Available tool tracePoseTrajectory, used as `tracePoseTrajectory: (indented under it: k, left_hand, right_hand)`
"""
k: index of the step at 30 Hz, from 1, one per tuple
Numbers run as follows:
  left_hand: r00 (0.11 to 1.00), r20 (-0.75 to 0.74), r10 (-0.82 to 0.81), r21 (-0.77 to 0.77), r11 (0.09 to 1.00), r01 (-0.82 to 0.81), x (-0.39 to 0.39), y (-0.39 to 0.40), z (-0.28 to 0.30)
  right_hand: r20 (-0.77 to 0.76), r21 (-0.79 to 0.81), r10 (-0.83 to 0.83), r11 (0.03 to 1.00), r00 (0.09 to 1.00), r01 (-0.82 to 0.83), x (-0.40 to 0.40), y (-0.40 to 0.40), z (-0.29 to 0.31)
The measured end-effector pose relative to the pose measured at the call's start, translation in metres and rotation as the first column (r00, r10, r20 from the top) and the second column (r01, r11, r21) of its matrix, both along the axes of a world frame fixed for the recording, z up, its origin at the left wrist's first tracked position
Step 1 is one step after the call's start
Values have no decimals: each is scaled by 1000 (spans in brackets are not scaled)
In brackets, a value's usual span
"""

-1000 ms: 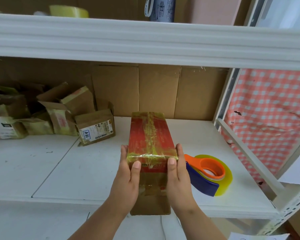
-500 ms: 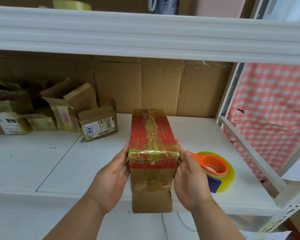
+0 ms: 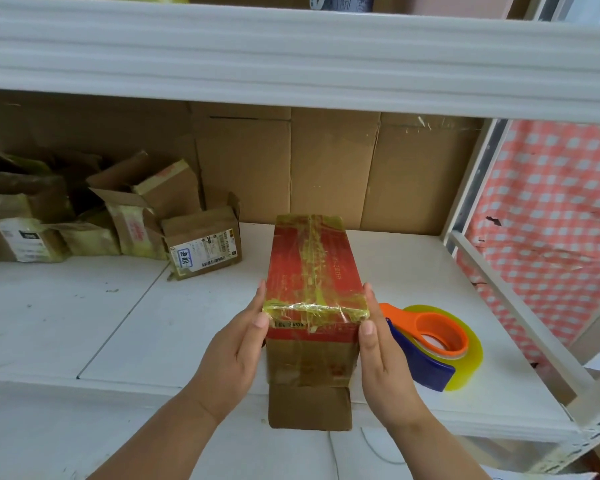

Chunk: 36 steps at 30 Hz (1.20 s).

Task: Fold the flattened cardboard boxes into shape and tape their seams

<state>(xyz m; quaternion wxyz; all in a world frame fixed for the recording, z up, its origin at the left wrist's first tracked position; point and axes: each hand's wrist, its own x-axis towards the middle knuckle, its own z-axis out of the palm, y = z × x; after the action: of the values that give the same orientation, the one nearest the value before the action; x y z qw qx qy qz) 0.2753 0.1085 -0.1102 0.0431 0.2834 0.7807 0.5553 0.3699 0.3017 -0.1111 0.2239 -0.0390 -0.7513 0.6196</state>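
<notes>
Now, in the head view, a long red and brown cardboard box wrapped in yellowish tape (image 3: pixel 312 282) stands in the middle of the frame on the white shelf (image 3: pixel 118 323). The left hand (image 3: pixel 236 355) and the right hand (image 3: pixel 383 358) press flat on its two sides, fingers straight and close together. Just right of the box lies a blue and orange tape holder with a yellow tape roll (image 3: pixel 437 344). At the middle left sits a pile of small brown cardboard boxes (image 3: pixel 129 220).
</notes>
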Motion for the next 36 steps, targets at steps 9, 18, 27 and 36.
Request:
tracePoseTrajectory:
  k: [9,18,27,36]
  left_hand:
    - [985,-73,158,-65,984,-163,4,14,6]
    - [989,-63,131,-139,981,-139,-3,6,16]
    - [980,169,108,-65,993,-98,5,1,49]
    - [940,260,222,-147,971,-189,-9,-2,77]
  right_hand:
    - [-33,72,-139,987,990,141,-8,-6,-7]
    - [58,102,-103,990,993,96,-6,0,-1]
    - [81,73,-109,992,991,103,-5,-3,29]
    - [103,210,-212,960,972,187,-19,-38,26]
